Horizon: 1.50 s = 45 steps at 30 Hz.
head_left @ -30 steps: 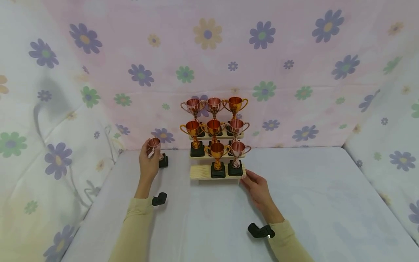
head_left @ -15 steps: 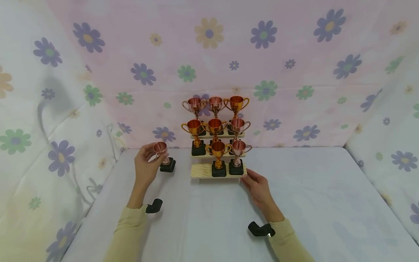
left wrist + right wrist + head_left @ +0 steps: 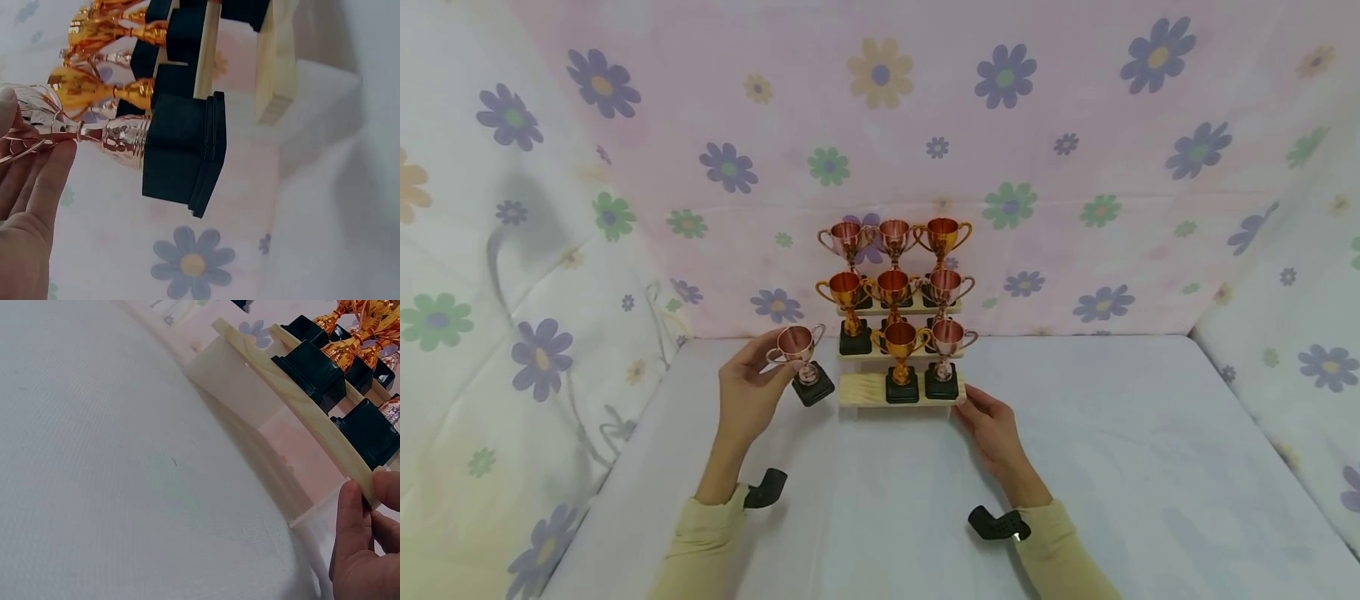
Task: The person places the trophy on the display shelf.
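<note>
My left hand [image 3: 751, 385] pinches a rose-gold trophy cup [image 3: 796, 343] by its bowl, tilted, just left of a tiered wooden stand [image 3: 861, 389]. In the left wrist view the trophy's black base [image 3: 181, 153] points away from the fingers. My right hand [image 3: 991, 429] grips the right end of the stand's lowest shelf, thumb on top and fingers below, as the right wrist view shows. On that shelf stand a gold trophy [image 3: 901, 342] and a rose-gold trophy [image 3: 947, 337], with bare wood at its left end.
The middle shelf bears two gold trophies and a rose-gold trophy [image 3: 945, 287]. On the top shelf are two rose-gold trophies and a gold trophy [image 3: 942, 239]. A white-covered table [image 3: 1112, 467] lies beneath, with flowered cloth [image 3: 715, 100] behind and at the sides.
My left hand has carried the rose-gold trophy right, toward the stand, and its base has swung to a tilt. The right hand stays at the shelf end.
</note>
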### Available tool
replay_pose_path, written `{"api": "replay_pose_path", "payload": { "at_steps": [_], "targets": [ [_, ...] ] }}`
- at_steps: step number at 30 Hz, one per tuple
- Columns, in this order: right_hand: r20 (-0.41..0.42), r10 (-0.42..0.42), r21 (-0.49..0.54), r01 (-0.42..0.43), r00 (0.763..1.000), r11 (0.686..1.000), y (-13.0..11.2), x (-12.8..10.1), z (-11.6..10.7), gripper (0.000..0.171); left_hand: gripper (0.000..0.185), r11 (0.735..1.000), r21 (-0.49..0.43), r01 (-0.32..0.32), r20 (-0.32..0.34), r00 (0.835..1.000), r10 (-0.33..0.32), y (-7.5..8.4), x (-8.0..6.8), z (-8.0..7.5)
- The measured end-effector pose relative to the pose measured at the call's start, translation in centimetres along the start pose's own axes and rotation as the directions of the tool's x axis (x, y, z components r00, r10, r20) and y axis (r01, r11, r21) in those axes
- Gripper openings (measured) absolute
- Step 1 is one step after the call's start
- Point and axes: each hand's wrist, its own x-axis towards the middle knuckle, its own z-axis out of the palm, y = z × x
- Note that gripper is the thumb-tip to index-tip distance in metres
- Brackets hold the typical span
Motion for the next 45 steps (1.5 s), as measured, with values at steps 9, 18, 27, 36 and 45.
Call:
{"api": "replay_pose_path", "payload": {
  "at_steps": [9, 18, 27, 36, 45],
  "targets": [
    [0.002, -0.005, 0.003, 0.005, 1.000, 1.000, 0.0, 0.1, -0.2, 0.046, 0.049, 1.000, -0.003, -0.019, 0.193, 0.981, 0.019, -0.5, -0.2, 2.5],
    [0.004, -0.016, 0.021, 0.016, 1.000, 1.000, 0.2, 0.2, -0.2, 0.046, 0.047, 0.997, -0.071, 0.033, 0.282, 0.959, -0.012, -2.2, 0.1, 4.2],
    [0.001, 0.008, 0.000, -0.008, 1.000, 1.000, 0.2, -0.1, -0.4, 0.048, 0.046, 0.994, -0.096, 0.060, 0.277, 0.960, -0.032, -2.9, 0.1, 5.1],
    [-0.007, -0.016, 0.021, 0.016, 1.000, 1.000, 0.5, 0.2, 0.0, 0.045, 0.051, 0.986, -0.128, 0.104, 0.272, 0.960, -0.066, -3.2, 0.1, 5.5],
    [-0.011, -0.014, 0.013, 0.014, 1.000, 1.000, 0.4, 0.2, -0.1, 0.046, 0.050, 0.990, -0.116, 0.083, 0.268, 0.962, -0.049, -3.4, 0.2, 5.7]
  ]
}}
